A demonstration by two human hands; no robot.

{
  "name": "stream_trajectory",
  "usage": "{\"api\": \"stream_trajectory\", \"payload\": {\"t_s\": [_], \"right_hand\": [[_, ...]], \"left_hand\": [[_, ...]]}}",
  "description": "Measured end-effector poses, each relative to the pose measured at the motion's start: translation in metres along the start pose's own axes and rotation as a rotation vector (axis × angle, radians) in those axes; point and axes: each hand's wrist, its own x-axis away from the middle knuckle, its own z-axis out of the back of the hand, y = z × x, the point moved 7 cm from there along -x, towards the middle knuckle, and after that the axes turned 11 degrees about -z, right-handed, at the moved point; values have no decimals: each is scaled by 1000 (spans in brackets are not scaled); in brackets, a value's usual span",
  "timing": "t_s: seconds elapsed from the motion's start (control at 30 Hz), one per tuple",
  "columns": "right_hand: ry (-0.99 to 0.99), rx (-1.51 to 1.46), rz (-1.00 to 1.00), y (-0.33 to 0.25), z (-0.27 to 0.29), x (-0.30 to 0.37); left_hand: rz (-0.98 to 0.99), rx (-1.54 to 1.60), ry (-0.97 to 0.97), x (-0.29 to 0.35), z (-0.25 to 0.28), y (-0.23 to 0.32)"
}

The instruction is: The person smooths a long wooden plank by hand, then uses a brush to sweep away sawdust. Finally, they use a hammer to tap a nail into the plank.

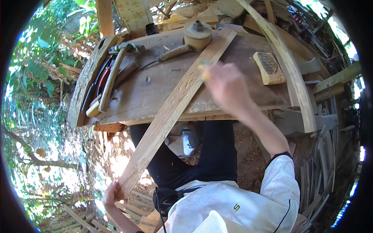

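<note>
A long flat wooden plank (pixel 167 112) with chipped, pitted marks lies diagonally across the workbench (pixel 155 83), its near end jutting out over my legs. My left hand (pixel 112 193) is closed around that near end, at the lower left. Over the plank's far half, my right hand (pixel 225 83) is closed and smeared by motion. Something small and yellowish (pixel 203 66) shows at its fingers, too blurred to name, close to the plank's surface. Left of the plank's far end stands a round, lidded wooden pot (pixel 197 35), next to a tool with a wooden handle (pixel 175 52).
A hammer (pixel 116 73) and red-handled pliers (pixel 103 77) lie at the bench's left edge, beside a rough wooden rail (pixel 91 79). At the right rest a pale wood block with a dark, ridged face (pixel 269 68) and a long curved pole (pixel 289 64). Scrap wood (pixel 322 155) piles beyond.
</note>
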Motion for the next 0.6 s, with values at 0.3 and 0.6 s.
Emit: {"api": "stream_trajectory", "payload": {"t_s": [0.3, 0.6], "right_hand": [[-299, -883, 454, -186, 7, 79], [-274, -767, 511, -240, 9, 115]], "left_hand": [[4, -107, 101, -2, 19, -24], [28, -65, 63, -2, -1, -24]]}}
